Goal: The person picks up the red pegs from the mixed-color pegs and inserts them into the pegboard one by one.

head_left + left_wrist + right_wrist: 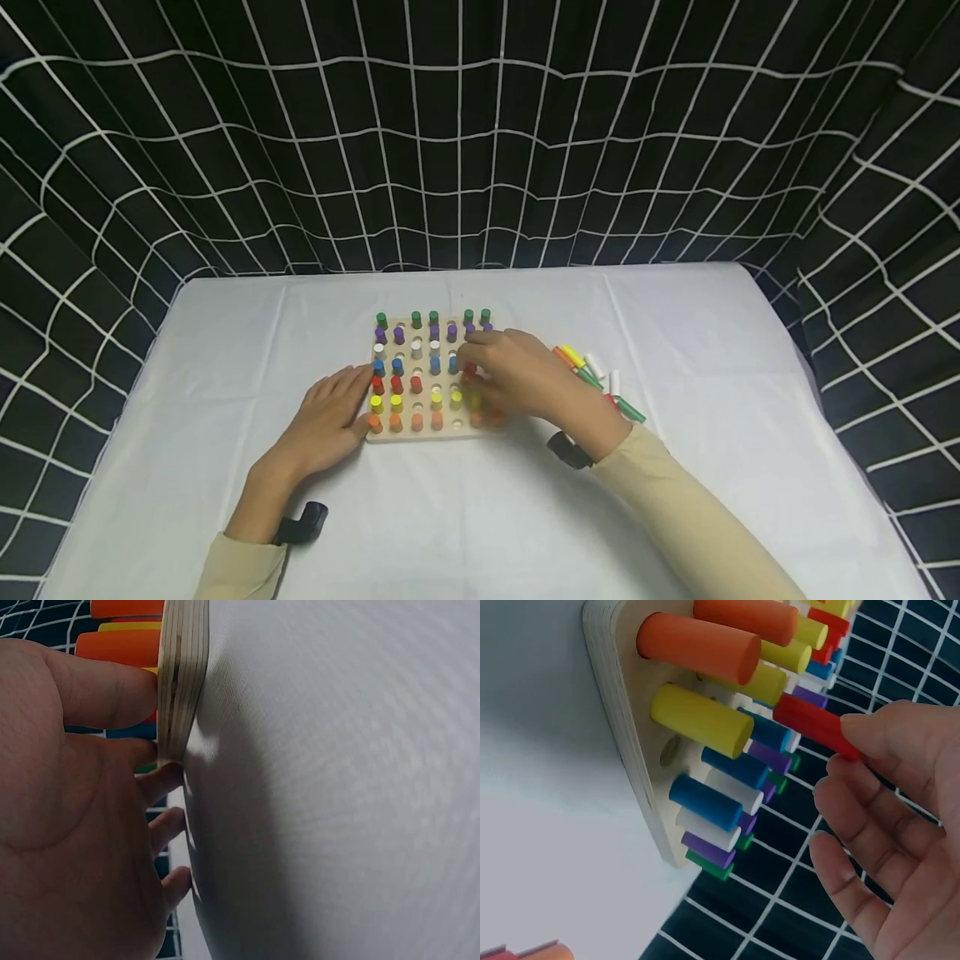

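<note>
A wooden pegboard (408,437) carries rows of coloured pegs, one colour to a row, with some bare holes among them. My left hand (322,425) rests on the cloth against the board's left side. In the left wrist view its thumb (112,694) touches the board's layered edge (184,675), its other fingers extended alongside. Over the right part of the board is my right hand (517,371), pinching a red peg (814,724) between thumb and fingers. That peg is tilted above the other pegs, near a yellow peg (701,720) and a bare hole (670,750).
Right of the board lies a loose pile of pegs, among them a yellow peg (573,357), a white peg (595,367) and a green peg (630,410). White cloth covers the table (480,517). A black curtain with white grid lines (480,150) surrounds its back and sides.
</note>
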Demonstrator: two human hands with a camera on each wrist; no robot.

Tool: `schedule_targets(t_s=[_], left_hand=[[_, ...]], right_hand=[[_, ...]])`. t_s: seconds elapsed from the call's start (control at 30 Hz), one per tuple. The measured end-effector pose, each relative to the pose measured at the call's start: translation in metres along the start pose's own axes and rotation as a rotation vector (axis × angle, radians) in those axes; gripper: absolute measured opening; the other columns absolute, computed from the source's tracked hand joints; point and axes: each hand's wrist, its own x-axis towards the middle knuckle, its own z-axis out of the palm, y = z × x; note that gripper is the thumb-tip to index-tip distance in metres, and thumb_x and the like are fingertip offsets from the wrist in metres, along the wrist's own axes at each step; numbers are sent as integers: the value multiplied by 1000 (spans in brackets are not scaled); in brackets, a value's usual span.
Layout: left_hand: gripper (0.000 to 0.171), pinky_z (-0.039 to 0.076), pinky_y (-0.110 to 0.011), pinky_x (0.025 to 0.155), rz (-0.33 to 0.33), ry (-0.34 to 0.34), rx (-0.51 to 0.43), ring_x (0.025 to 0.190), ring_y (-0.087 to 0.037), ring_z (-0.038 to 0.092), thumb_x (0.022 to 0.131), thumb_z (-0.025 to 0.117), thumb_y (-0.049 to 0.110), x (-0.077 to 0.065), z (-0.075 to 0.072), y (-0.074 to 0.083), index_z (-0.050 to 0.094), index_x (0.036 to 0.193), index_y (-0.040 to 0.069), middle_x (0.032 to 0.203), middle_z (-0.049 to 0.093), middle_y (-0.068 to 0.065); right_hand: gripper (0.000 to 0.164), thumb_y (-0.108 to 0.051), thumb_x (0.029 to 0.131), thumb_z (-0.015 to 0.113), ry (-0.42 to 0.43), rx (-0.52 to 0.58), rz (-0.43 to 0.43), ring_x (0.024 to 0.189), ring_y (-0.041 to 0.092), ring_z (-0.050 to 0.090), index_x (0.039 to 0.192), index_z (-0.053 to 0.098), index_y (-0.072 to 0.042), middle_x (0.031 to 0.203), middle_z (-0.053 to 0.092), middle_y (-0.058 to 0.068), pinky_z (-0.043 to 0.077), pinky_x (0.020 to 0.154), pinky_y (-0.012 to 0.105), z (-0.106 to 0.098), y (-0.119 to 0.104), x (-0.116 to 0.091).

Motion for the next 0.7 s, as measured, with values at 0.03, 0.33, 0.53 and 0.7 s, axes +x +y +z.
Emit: schedule_targets(t_s=[0.03,0.33,0.53,0.7], left_hand=[[72,14,-64,135,1,-2,-1,165,-41,21,105,50,30,0,0,0,25,168,7,175,29,-16],[72,14,-65,135,2,1,0,164,-41,22,105,50,30,0,-1,-1,25,168,7,175,29,-16],[73,13,-65,135,-14,-3,-3,165,-41,21,105,51,31,1,-1,0,25,169,7,176,29,-16],[73,14,-64,135,-17,-3,-9,165,-40,21,104,51,31,1,0,1,25,169,8,176,28,-15]], right_hand=[[10,-16,95,77,-8,4,5,78,13,60,104,80,-18,99,75,-4,56,76,32,1,-1,1],[7,-14,96,73,2,-1,-57,78,15,62,100,77,-18,93,72,-3,57,73,33,13,-5,13],[14,-15,97,74,-22,7,-42,84,16,66,109,79,-17,100,75,-1,61,81,34,17,-7,17],[15,-18,98,74,-52,21,-34,84,14,63,112,79,-17,99,74,-2,58,80,30,22,-8,21]])
